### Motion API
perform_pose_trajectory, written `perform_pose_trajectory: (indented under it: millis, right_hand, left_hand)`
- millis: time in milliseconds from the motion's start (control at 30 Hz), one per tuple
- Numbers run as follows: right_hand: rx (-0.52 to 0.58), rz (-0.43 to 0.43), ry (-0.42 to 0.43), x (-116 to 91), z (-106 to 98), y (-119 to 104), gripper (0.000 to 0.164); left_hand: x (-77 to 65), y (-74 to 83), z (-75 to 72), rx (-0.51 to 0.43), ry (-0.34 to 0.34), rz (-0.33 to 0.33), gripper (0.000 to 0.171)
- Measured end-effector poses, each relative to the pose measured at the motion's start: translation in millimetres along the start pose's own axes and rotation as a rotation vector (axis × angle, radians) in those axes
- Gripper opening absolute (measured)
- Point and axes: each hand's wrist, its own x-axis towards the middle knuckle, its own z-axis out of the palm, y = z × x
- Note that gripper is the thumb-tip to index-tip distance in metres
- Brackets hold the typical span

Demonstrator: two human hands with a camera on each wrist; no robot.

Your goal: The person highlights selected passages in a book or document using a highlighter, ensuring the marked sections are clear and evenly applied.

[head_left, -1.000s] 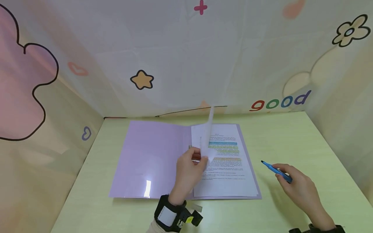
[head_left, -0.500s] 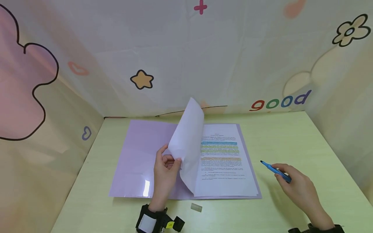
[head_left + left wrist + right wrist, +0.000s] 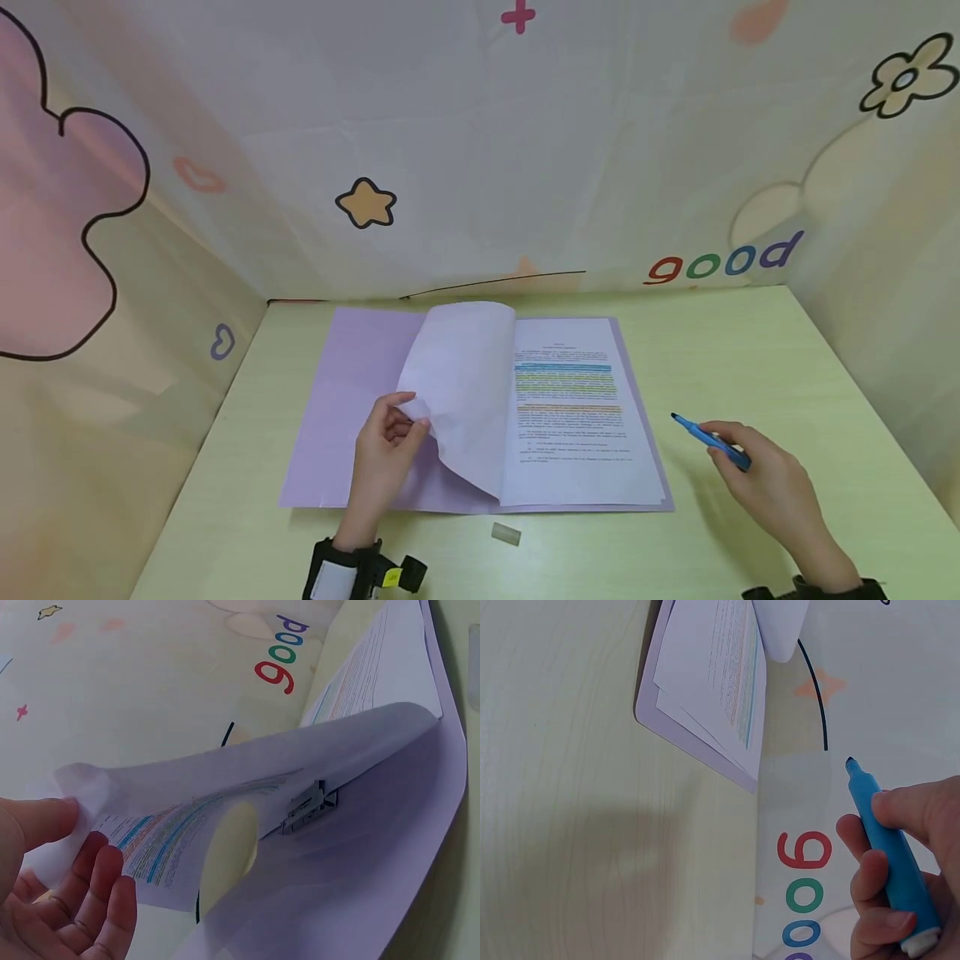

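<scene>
Head view: Left hand [image 3: 382, 450], at 8 o'clock of the open folder [image 3: 337, 400], pinches the near-left corner of a sheet [image 3: 461, 383] between thumb and fingers. The sheet bows up and over towards 9 o'clock. At 3 o'clock in the folder lies a page [image 3: 577, 483] with coloured lines. Right hand [image 3: 776, 483], at 4 o'clock, holds a blue marker [image 3: 714, 443], tip towards 10 o'clock, apart from the paper. A small grey scrap [image 3: 506, 534] lies on the table [image 3: 637, 550] at 6 o'clock.

Versus half a second ago: sheet lower and further over to 9 o'clock, left hand shifted towards 8 o'clock; right hand and marker practically unchanged.

Left wrist view: thumb one side of the corner, fingers the other; corner bent. Metal clip [image 3: 311, 808] at the fold, towards 2 o'clock. Judgement: lower the corner gently towards 9 o'clock without tugging against the clip, which could tear the paper, then smooth outward from the fold.

Right wrist view: marker gripped between thumb and curled fingers, tip towards 11 o'clock. Judgement: best kept well clear until the sheet lies flat, to avoid a stray mark.
</scene>
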Motion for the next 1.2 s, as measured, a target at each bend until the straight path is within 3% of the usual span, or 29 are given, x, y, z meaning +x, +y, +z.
perform_pose_trajectory:
  millis: [300,400,633,867,1033,1200]
  right_hand:
    - [0.008,0.007,-0.004,0,2,-1,0.035]
    - [0.002,0.010,-0.002,0,2,-1,0.036]
    - [-0.003,0.012,-0.002,-1,1,0,0.036]
    - [0.000,0.012,0.002,-1,1,1,0.035]
    - [-0.004,0.016,-0.003,-1,1,1,0.035]
    - [-0.003,0.014,-0.001,-1,1,1,0.035]
  left_hand:
    - [5.1,-49.5,-18.1,0.004,-0.078,-0.028,0.017]
    - [2.7,-57.3,-24.4,0.026,-0.102,-0.012,0.017]
    - [-3.4,-64.5,-37.3,0.063,-0.090,0.001,0.035]
    - [-4.2,-66.0,-46.8,0.020,-0.136,-0.011,0.034]
    - [-4.6,-60.2,-53.1,-0.058,-0.203,-0.059,0.034]
    - [-4.5,-56.5,-55.0,0.001,-0.160,-0.115,0.031]
